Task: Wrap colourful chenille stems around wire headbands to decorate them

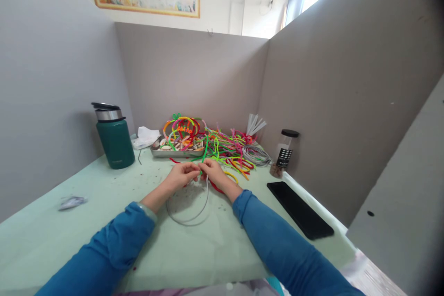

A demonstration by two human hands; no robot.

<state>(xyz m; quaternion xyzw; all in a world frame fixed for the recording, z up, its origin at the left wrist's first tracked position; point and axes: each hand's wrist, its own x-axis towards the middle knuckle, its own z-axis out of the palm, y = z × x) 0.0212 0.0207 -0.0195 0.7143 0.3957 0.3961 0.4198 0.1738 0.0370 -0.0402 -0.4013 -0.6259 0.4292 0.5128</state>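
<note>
Both hands meet above the middle of the table. My left hand (182, 175) is closed in a pinch at the top of a thin grey wire hoop (189, 225). Right beside it, my right hand (214, 174) pinches a bright green pipe cleaner (206, 147), whose free end stands up behind the fingers. A bit of green shows between the fingertips, where the pipe cleaner meets the hoop; how it is wound there is hidden. The hoop hangs down toward me over the cloth. A red pipe cleaner (217, 188) lies by my right wrist.
Behind the hands are a metal tray (176, 153) with colourful fuzzy hoops (183, 125), a pipe cleaner pile (231, 145) and coiled grey wire (257, 155). A green flask (116, 143) stands left; a clear bottle (285, 148) and black phone (300, 209) are right. Partitions enclose the table.
</note>
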